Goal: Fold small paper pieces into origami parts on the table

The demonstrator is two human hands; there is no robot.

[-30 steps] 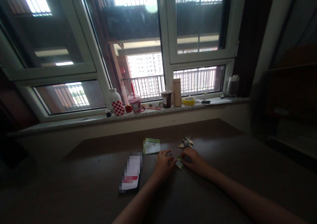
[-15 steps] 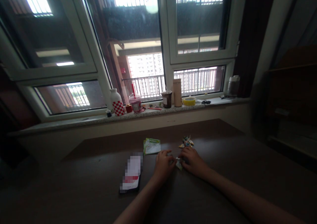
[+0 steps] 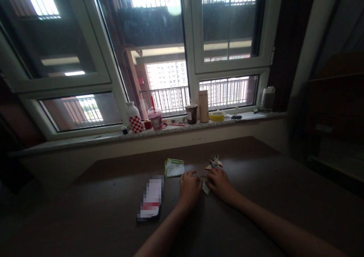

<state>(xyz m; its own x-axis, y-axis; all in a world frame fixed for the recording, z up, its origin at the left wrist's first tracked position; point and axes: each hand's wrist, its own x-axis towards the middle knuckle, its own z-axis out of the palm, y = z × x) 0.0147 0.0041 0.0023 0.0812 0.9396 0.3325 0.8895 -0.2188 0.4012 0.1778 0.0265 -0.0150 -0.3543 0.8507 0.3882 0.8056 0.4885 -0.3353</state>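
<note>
A small folded piece of printed paper (image 3: 206, 188), pale with green, lies on the dark table between my two hands. My left hand (image 3: 190, 187) is closed at its left edge, fingers curled and the thumb side against the paper. From the right, my right hand (image 3: 220, 182) pinches the same paper, its fingertips partly hidden behind it. Just beyond my right hand sits a little pile of folded colourful paper pieces (image 3: 214, 162). Flat green-and-white printed sheets (image 3: 175, 168) rest past my left hand.
A phone (image 3: 152, 198), its screen blurred out, lies left of my left forearm on the table (image 3: 256, 226). Along the windowsill stand a checkered bottle (image 3: 135, 117), a pink drink cup (image 3: 155, 118), a dark cup (image 3: 191, 114), a tan flask (image 3: 203, 106) and yellow tape (image 3: 217, 116).
Both hands have shifted slightly around the small paper, and my fingers now sit closer together over its upper end. The phone, sheets and pile have stayed put.
</note>
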